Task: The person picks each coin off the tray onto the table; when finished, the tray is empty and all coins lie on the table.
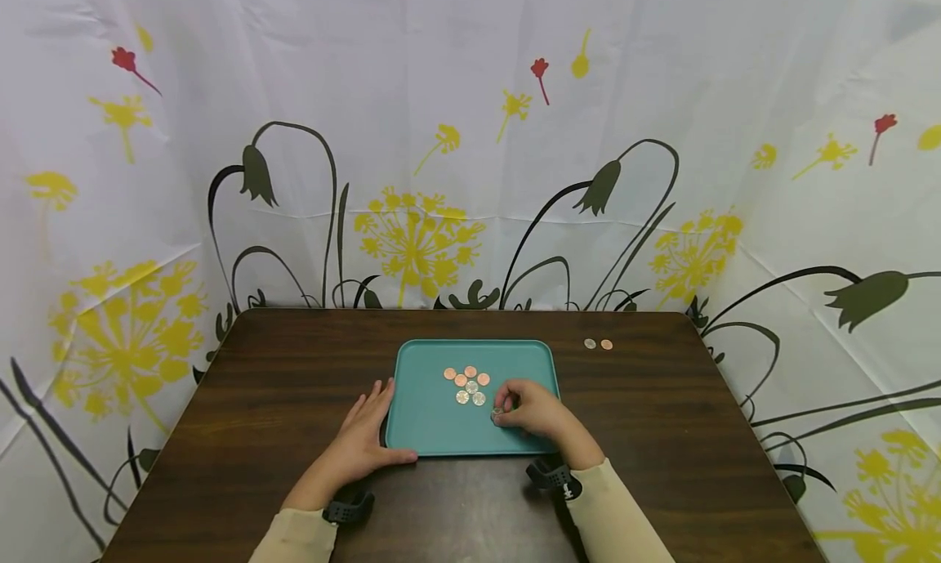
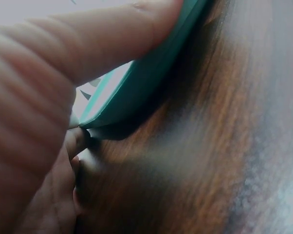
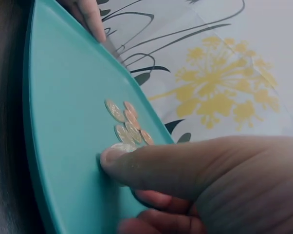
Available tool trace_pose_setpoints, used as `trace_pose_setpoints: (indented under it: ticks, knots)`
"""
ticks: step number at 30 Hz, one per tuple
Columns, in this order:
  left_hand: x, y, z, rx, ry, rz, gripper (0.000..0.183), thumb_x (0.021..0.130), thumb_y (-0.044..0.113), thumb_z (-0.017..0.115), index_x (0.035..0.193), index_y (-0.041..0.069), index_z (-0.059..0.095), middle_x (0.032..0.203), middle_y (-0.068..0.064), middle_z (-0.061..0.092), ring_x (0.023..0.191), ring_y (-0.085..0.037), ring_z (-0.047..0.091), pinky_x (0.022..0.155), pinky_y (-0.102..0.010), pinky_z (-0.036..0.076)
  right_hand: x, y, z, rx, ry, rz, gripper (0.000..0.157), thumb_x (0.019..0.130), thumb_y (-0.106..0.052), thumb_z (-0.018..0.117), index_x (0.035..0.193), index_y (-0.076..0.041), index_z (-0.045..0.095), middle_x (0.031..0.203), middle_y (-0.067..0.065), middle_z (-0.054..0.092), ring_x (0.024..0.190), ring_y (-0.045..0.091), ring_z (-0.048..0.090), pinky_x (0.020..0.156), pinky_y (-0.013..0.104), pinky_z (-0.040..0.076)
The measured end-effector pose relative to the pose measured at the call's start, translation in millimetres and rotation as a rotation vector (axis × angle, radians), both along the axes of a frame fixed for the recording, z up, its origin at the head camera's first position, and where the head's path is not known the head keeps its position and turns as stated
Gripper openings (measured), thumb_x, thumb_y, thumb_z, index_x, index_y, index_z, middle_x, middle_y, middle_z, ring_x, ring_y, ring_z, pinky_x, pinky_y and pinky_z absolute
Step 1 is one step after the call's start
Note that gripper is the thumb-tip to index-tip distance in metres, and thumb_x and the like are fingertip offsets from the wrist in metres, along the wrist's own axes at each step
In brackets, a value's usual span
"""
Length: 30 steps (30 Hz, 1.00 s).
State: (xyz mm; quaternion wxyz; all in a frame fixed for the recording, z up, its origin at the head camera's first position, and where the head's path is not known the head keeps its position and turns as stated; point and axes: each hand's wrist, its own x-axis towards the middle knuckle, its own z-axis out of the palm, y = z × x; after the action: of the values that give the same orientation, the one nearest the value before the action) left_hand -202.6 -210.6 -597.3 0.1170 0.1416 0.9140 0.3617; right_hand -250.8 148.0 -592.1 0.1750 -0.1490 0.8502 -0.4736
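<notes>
A teal tray [image 1: 434,434] lies on the table. My left hand [image 1: 358,443] rests against its left side, fingers extended, with the thumb along the front rim; the left wrist view shows that thumb [image 2: 112,36] on the rim. Over the tray's right half, my right hand [image 1: 538,409] pinches a silver coin [image 1: 496,413] between thumb and fingers. The right wrist view shows the thumb [image 3: 156,165] covering part of this coin, low over the tray or touching it. Beside it, copper coins [image 1: 470,372] and silver coins [image 1: 462,397] lie close together in a cluster.
Right of the tray, near the back of the brown wooden table [image 1: 647,432], lie a silver coin [image 1: 590,344] and a copper coin [image 1: 606,345]. A white curtain [image 1: 456,81] printed with flowers hangs behind the table and along both sides.
</notes>
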Motion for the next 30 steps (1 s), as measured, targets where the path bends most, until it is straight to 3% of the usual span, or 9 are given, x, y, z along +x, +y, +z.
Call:
trace_pose_setpoints:
  ticks: [4, 10, 15, 20, 25, 30]
  knots:
    - [0.2, -1.3, 0.0, 0.002, 0.000, 0.000, 0.142, 0.078, 0.059, 0.095, 0.175, 0.002, 0.008, 0.183, -0.021, 0.012, 0.172, -0.042, 0.004, 0.136, -0.065, -0.001, 0.8, 4.6, -2.3, -0.071, -0.027, 0.006, 0.020, 0.095, -0.008, 0.084, 0.101, -0.007, 0.066, 0.084, 0.000, 0.058, 0.060, 0.012, 0.053, 0.053, 0.025, 0.051]
    - [0.0, -3.1, 0.1, -0.005, 0.005, 0.003, 0.142, 0.079, 0.060, 0.094, 0.176, 0.003, 0.007, 0.183, -0.020, 0.012, 0.172, -0.041, 0.003, 0.136, -0.065, -0.001, 0.2, 8.0, -4.4, -0.142, -0.037, -0.008, 0.016, 0.100, -0.015, 0.080, 0.107, -0.007, 0.069, 0.083, 0.001, 0.060, 0.063, 0.012, 0.055, 0.055, 0.027, 0.055]
    - [0.5, -1.9, 0.3, 0.002, 0.003, -0.002, 0.142, 0.079, 0.059, 0.094, 0.175, 0.003, 0.007, 0.183, -0.021, 0.012, 0.172, -0.041, 0.003, 0.136, -0.064, -0.001, 1.1, 11.4, -7.3, -0.173, -0.016, -0.065, 0.018, 0.101, -0.023, 0.080, 0.103, -0.010, 0.068, 0.079, 0.000, 0.059, 0.055, 0.011, 0.051, 0.047, 0.025, 0.050]
    - [1.6, -0.3, -0.3, -0.003, 0.000, -0.003, 0.142, 0.079, 0.060, 0.094, 0.176, 0.003, 0.008, 0.183, -0.021, 0.012, 0.172, -0.041, 0.004, 0.136, -0.064, -0.001, 3.5, 21.2, -5.2, -0.270, 0.044, -0.132, 0.017, 0.104, -0.029, 0.078, 0.108, -0.014, 0.070, 0.081, 0.007, 0.061, 0.055, 0.013, 0.051, 0.044, 0.025, 0.044]
    - [1.5, 0.1, -1.4, -0.011, 0.000, 0.003, 0.142, 0.079, 0.062, 0.094, 0.176, 0.005, 0.008, 0.183, -0.020, 0.012, 0.172, -0.040, 0.004, 0.136, -0.064, 0.000, 2.7, 38.0, 5.3, -0.354, 0.154, -0.240, 0.014, 0.104, -0.025, 0.077, 0.112, -0.013, 0.074, 0.084, 0.011, 0.062, 0.058, 0.014, 0.051, 0.047, 0.023, 0.042]
    - [1.4, 0.0, -1.9, -0.010, 0.002, 0.003, 0.141, 0.079, 0.061, 0.094, 0.176, 0.005, 0.008, 0.183, -0.019, 0.012, 0.172, -0.040, 0.004, 0.136, -0.064, 0.000, -2.7, 62.0, 8.7, -0.389, 0.218, -0.426, 0.019, 0.102, -0.021, 0.080, 0.111, -0.005, 0.074, 0.086, 0.007, 0.064, 0.063, 0.013, 0.054, 0.051, 0.023, 0.044]
